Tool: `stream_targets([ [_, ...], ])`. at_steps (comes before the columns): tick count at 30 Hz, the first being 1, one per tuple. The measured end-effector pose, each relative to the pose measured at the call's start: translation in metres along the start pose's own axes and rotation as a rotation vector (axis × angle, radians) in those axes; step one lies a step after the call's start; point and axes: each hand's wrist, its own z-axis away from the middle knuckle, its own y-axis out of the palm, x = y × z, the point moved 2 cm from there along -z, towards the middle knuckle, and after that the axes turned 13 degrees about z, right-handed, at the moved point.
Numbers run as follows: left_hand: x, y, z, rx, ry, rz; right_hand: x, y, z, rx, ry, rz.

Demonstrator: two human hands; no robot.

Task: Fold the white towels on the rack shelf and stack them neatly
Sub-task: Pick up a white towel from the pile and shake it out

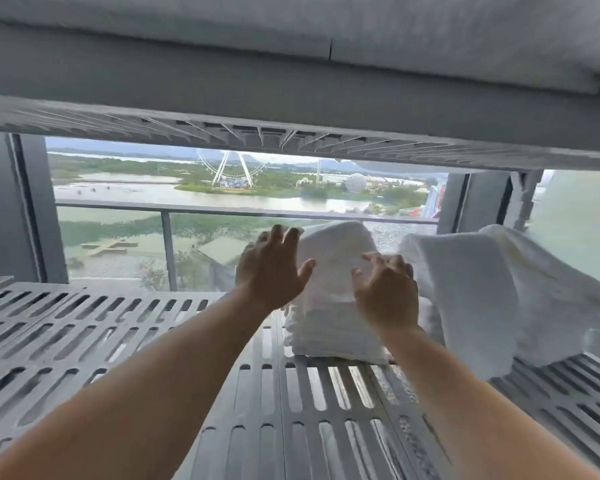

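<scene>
A stack of folded white towels (pixel 329 306) stands on the grey slotted rack shelf (pixel 118 327), right of centre. My left hand (pixel 274 268) is flat and open against the stack's left side, fingers spread upward. On the top right of the stack rests my right hand (pixel 387 292), fingers curved and apart, holding nothing. A loose pile of unfolded white towels (pixel 492 292) slumps on the shelf just right of the stack, touching it.
Another rack shelf (pixel 291 136) hangs low overhead, with grey fabric above it. Behind the rack is a window (pixel 205 216) with a balcony railing. The left half of the slotted shelf holds nothing. A shelf post (pixel 523 199) stands at the back right.
</scene>
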Motion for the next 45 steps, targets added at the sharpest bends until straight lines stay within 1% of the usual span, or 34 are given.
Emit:
stream_targets([
  [3, 0.0, 0.015, -0.011, 0.037, -0.05, 0.031, -0.009, 0.009, -0.009, 0.067, 0.06, -0.011],
  [6, -0.005, 0.026, -0.015, 0.095, -0.089, 0.05, -0.016, 0.015, -0.015, 0.186, 0.103, -0.031],
  [9, -0.01, 0.027, -0.02, 0.097, -0.101, 0.043, -0.021, 0.016, -0.02, 0.231, 0.111, -0.058],
  [13, -0.016, 0.027, -0.023, 0.097, -0.119, 0.003, -0.027, 0.017, -0.025, 0.142, 0.081, -0.079],
  [18, -0.017, 0.021, -0.022, 0.069, -0.192, -0.052, -0.027, 0.019, -0.03, 0.078, 0.045, -0.186],
  [21, -0.021, 0.01, -0.019, 0.023, -0.178, -0.08, -0.022, 0.015, -0.033, -0.013, 0.001, -0.236],
  [25, -0.019, -0.017, -0.016, -0.078, -0.193, -0.126, -0.009, 0.001, -0.033, -0.093, -0.073, -0.325],
  [28, -0.015, -0.038, -0.008, -0.178, -0.243, -0.116, 0.012, -0.012, -0.027, -0.149, -0.18, -0.406],
  [30, -0.011, -0.047, 0.001, -0.251, -0.31, -0.065, 0.031, -0.019, -0.02, -0.171, -0.265, -0.467],
  [32, -0.007, -0.055, 0.013, -0.3, -0.379, -0.031, 0.051, -0.026, -0.011, -0.193, -0.34, -0.509],
  [34, 0.002, -0.066, 0.028, -0.339, -0.405, -0.029, 0.068, -0.031, -0.003, -0.222, -0.411, -0.53],
  [39, 0.034, -0.103, 0.055, -0.387, -0.42, -0.06, 0.099, -0.037, 0.018, -0.218, -0.512, -0.528],
  [42, 0.056, -0.12, 0.069, -0.355, -0.442, -0.05, 0.123, -0.038, 0.034, -0.191, -0.565, -0.532],
  [45, 0.084, -0.135, 0.086, -0.309, -0.454, -0.049, 0.15, -0.034, 0.051, -0.139, -0.575, -0.548],
])
